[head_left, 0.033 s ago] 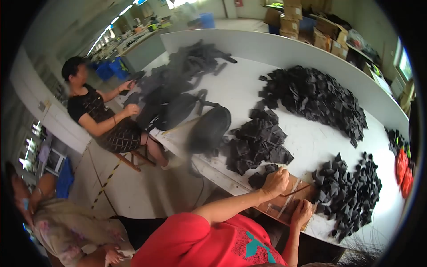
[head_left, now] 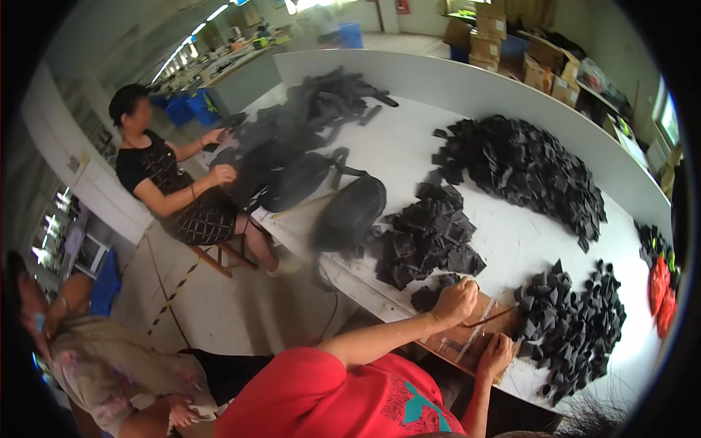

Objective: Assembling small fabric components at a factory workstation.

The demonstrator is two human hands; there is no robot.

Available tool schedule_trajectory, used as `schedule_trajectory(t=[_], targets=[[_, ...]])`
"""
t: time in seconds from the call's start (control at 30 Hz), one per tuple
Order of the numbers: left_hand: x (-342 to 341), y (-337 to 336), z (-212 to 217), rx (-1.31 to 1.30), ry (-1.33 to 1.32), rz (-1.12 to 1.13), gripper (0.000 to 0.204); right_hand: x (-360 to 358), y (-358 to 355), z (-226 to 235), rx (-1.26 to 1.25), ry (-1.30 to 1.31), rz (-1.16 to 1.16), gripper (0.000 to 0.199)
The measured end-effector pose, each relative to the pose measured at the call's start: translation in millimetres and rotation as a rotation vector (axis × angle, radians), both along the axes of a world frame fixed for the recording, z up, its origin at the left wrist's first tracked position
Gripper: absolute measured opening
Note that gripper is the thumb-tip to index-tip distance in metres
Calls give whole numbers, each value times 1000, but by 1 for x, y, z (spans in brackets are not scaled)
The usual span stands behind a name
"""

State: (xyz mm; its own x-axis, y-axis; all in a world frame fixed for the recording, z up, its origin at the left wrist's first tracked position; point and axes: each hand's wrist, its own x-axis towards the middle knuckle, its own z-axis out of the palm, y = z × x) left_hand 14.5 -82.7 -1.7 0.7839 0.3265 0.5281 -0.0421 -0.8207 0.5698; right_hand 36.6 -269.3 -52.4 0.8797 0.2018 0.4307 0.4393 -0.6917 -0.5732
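My left hand (head_left: 453,301) is closed in a fist over a brown board (head_left: 456,342) at the near edge of the white table (head_left: 511,244). A thin brown stick (head_left: 493,317) runs out from under this fist toward the right. My right hand (head_left: 496,353) rests on the board's near edge with its fingers curled over it. Small black fabric pieces (head_left: 427,296) lie just left of my left hand. A heap of black pieces (head_left: 569,328) sits right of the board, and another heap (head_left: 427,237) lies beyond my left hand.
A large heap of black pieces (head_left: 526,168) lies at the far side. Black bags (head_left: 349,212) are piled at the table's left end, where a seated person (head_left: 168,182) handles one. Another person (head_left: 87,358) is at lower left. Red items (head_left: 661,288) are at right, cardboard boxes (head_left: 511,40) behind.
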Motion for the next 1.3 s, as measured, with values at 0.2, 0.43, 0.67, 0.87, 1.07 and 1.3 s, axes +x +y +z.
schedule_trajectory(t=[0.2,0.43,0.67,0.87,1.07,1.3], targets=[[-19,16,27,-469,-173,1,7,-1,6,6,-3,30,63,11],[-45,19,54,-1089,-82,-110,15,1,-1,5,188,73,113,17],[-74,8,50,-1342,159,-334,16,-39,8,1,505,267,163,26],[-91,-5,56,-1290,379,-473,16,-69,41,19,1439,1218,563,47],[-100,-9,55,-999,49,-453,17,-70,44,67,1335,1148,500,56],[-105,-7,53,-851,157,-386,15,-67,46,78,1194,1118,469,5]])
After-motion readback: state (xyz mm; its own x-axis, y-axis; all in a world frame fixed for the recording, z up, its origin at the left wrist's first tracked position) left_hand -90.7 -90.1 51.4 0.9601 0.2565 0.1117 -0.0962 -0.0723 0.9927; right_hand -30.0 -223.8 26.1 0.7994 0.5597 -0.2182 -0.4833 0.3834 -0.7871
